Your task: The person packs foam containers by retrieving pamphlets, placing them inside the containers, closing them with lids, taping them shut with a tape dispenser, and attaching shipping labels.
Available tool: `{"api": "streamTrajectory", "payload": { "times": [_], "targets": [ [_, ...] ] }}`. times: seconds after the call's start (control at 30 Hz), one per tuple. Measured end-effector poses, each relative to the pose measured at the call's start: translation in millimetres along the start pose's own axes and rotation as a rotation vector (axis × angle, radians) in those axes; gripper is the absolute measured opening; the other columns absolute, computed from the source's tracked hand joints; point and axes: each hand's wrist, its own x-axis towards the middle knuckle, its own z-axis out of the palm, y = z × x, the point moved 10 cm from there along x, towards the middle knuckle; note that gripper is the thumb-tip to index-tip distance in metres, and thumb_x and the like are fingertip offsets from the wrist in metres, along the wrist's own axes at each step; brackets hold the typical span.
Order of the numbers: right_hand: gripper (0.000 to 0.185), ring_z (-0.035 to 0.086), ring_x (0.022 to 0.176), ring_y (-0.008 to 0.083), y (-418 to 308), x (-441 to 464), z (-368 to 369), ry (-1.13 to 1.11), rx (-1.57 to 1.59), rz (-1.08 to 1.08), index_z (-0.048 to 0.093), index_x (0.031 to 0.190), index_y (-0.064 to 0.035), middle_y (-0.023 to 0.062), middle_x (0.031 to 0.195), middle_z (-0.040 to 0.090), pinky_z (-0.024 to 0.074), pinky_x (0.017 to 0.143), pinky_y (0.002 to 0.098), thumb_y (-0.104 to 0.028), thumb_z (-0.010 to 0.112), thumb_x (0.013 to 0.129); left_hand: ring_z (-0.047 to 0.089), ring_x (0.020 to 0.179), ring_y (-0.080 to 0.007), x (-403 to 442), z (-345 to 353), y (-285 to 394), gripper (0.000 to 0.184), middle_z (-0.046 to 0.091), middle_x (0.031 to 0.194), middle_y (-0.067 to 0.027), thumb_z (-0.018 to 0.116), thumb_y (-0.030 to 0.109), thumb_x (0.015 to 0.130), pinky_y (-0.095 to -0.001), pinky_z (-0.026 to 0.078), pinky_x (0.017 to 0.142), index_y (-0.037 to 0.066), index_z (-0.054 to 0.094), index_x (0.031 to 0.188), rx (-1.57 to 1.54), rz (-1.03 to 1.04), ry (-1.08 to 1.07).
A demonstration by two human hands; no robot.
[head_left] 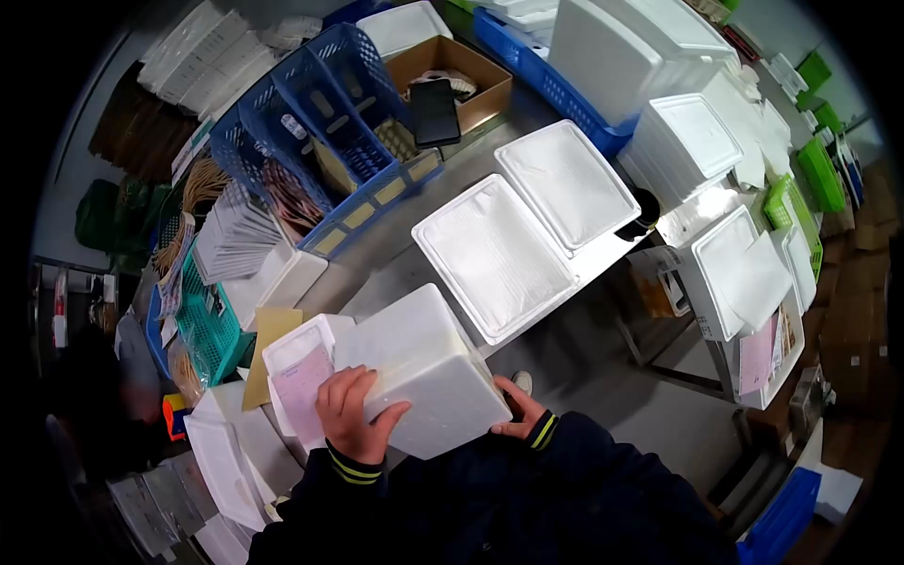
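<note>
One white box (438,377), pinched between two hands (354,416) — beyond, one phone (434,113).

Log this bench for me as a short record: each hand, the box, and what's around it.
Left hand: on the near left side of the white box
Right hand: at the box's right edge
Box: tilted, between both hands
Left of box: pink paper
Beyond box: two white rectangular lids, side by side
Far left: blue divided basket
Beside basket: cardboard box, dark phone at its near side
Box contents: not visible
</note>
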Motion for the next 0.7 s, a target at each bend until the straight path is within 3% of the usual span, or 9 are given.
{"api": "streamTrajectory", "payload": {
  "times": [0.2, 0.37, 0.47, 0.5, 0.53, 0.57, 0.6, 0.63, 0.7],
  "targets": [
    [0.085, 0.04, 0.119, 0.0247, 14, 2, -14, -0.006, -0.224, 0.066, 0.02, 0.138, -0.0125, 0.0103, 0.134, 0.033, 0.0344, 0.096, 0.0339, 0.001, 0.07, 0.071, 0.052, 0.093, -0.0304, -5, -12, -4, 0.044, 0.058, 0.099, -0.0112, 0.077, 0.017, 0.057, -0.037, 0.042, 0.081, 0.004, 0.058, 0.095, -0.192, 0.002, -0.072],
    [0.087, 0.035, 0.123, 0.0246, -6, 7, -2, -0.043, -0.107, 0.123, 0.021, 0.138, -0.011, 0.0115, 0.136, 0.029, 0.0351, 0.097, 0.0361, -0.004, 0.073, 0.069, 0.055, 0.097, -0.033, -5, -5, -51, 0.039, 0.058, 0.104, -0.0185, 0.07, 0.007, 0.065, -0.0355, 0.044, 0.084, 0.0, 0.058, 0.101, -0.557, -0.178, -0.237],
    [0.084, 0.032, 0.125, 0.0237, 5, 15, -10, -0.039, -0.115, -0.037, 0.023, 0.137, -0.0083, 0.012, 0.139, 0.026, 0.0321, 0.099, 0.0351, -0.005, 0.073, 0.069, 0.054, 0.098, -0.0343, 12, -2, -31, 0.042, 0.055, 0.107, -0.0197, 0.071, 0.007, 0.064, -0.0346, 0.043, 0.084, -0.002, 0.056, 0.103, -0.309, -0.051, -0.247],
    [0.082, 0.03, 0.126, 0.0231, -57, 10, 9, -0.07, -0.121, 0.02, 0.024, 0.137, -0.0073, 0.0121, 0.14, 0.023, 0.0312, 0.1, 0.0345, -0.008, 0.073, 0.071, 0.053, 0.097, -0.0346, 27, -5, -9, 0.043, 0.054, 0.107, -0.0195, 0.07, 0.005, 0.063, -0.0353, 0.043, 0.084, -0.002, 0.056, 0.104, -0.269, 0.049, -0.199],
    [0.08, 0.032, 0.125, 0.0232, -21, 14, -5, 0.053, -0.386, -0.041, 0.024, 0.136, -0.0065, 0.0125, 0.138, 0.027, 0.0317, 0.1, 0.0338, -0.01, 0.072, 0.072, 0.053, 0.097, -0.0344, 17, 11, -42, 0.043, 0.054, 0.106, -0.0187, 0.07, 0.003, 0.063, -0.0357, 0.042, 0.085, -0.002, 0.056, 0.104, -0.223, 0.043, -0.128],
    [0.078, 0.035, 0.123, 0.0245, -18, 18, -5, 0.052, -0.159, -0.157, 0.028, 0.135, -0.0067, 0.0137, 0.136, 0.032, 0.0325, 0.099, 0.0339, -0.013, 0.073, 0.072, 0.052, 0.097, -0.0342, 27, 20, -50, 0.042, 0.055, 0.104, -0.0181, 0.069, 0.003, 0.064, -0.0361, 0.042, 0.086, -0.001, 0.056, 0.103, -0.26, -0.033, -0.125],
    [0.074, 0.037, 0.122, 0.0257, -62, 14, 1, 0.121, -0.261, -0.103, 0.032, 0.133, -0.0068, 0.0146, 0.134, 0.035, 0.0337, 0.098, 0.0346, -0.018, 0.073, 0.072, 0.052, 0.097, -0.0338, 44, 22, -39, 0.038, 0.055, 0.103, -0.0182, 0.067, 0.004, 0.067, -0.0358, 0.041, 0.086, -0.002, 0.056, 0.103, -0.256, -0.029, -0.114],
    [0.072, 0.038, 0.121, 0.0263, -28, 25, -4, 0.188, -0.29, -0.16, 0.036, 0.131, -0.0071, 0.015, 0.132, 0.037, 0.0356, 0.097, 0.0348, -0.022, 0.073, 0.072, 0.052, 0.096, -0.0338, 45, 43, -85, 0.034, 0.055, 0.103, -0.0184, 0.065, 0.006, 0.071, -0.0355, 0.041, 0.084, -0.002, 0.055, 0.103, -0.275, -0.069, -0.17],
    [0.066, 0.05, 0.107, 0.0281, -68, 15, 11, 0.277, -0.431, -0.133, 0.04, 0.128, -0.0069, 0.0165, 0.124, 0.045, 0.0428, 0.087, 0.0336, -0.028, 0.071, 0.073, 0.053, 0.094, -0.0341, 51, 46, -93, 0.031, 0.055, 0.101, -0.0188, 0.062, 0.012, 0.077, -0.0365, 0.041, 0.083, -0.002, 0.055, 0.103, -0.238, -0.084, -0.173]
  ]
}}
